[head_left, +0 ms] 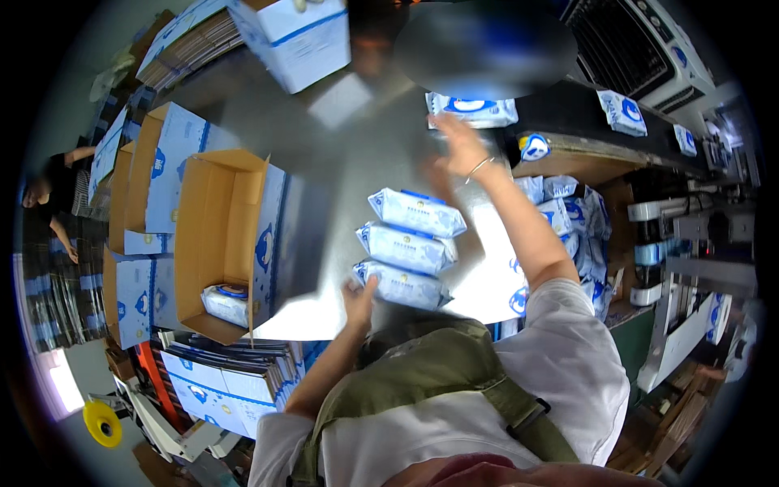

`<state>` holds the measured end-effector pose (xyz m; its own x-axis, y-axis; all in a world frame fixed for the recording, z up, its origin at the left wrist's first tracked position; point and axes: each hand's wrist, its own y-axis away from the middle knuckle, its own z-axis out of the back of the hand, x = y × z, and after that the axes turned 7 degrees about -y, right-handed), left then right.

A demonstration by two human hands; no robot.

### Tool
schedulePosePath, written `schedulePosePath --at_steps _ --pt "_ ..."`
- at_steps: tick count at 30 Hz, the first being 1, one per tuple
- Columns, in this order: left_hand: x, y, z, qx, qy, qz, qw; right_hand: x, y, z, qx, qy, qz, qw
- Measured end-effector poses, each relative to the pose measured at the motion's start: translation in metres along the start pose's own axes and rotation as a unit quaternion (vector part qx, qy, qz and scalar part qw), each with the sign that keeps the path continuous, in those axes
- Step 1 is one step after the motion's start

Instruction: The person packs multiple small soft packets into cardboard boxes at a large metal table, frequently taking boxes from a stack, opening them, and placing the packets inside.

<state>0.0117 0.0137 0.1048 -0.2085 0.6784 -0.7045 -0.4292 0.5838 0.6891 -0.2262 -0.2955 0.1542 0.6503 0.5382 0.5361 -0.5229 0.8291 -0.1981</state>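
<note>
Three light-blue and white soft packs, which look like wet wipes, lie in a row on the metal table [324, 312]: a far pack [418, 213], a middle pack [406, 247] and a near pack [400, 284]. At the left end of the near pack is my left hand [357, 304], fingers and thumb apart, not wrapped round it. My right hand [462, 148] reaches forward with fingers spread, slightly blurred. Its fingertips are by another wipes pack [472, 111] at the end of the dark conveyor belt [560, 114]; whether they touch it I cannot tell.
An upright open carton [219, 235] on the left holds one pack [226, 304]. More cartons [162, 162] stand behind it, with flattened cartons [227, 377] below. Packs ride the belt, including one [622, 113]. Several packs [572, 215] fill a bin at right. A blurred round object [487, 49] overhangs the far side.
</note>
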Motion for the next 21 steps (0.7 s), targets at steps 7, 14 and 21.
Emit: schedulePosePath --at_steps 7,14,21 --pt "0.003 0.044 -0.043 0.174 0.180 0.129 0.960 -0.125 -0.066 -0.005 0.037 0.232 -0.132 0.963" --pt "0.012 0.040 -0.051 0.088 0.231 0.170 0.954 -0.087 -0.048 -0.010 0.287 -0.349 -0.265 0.852" --pt "-0.007 0.046 0.004 0.185 0.259 0.177 0.931 -0.029 0.046 -0.044 0.277 -0.502 -0.320 0.754"
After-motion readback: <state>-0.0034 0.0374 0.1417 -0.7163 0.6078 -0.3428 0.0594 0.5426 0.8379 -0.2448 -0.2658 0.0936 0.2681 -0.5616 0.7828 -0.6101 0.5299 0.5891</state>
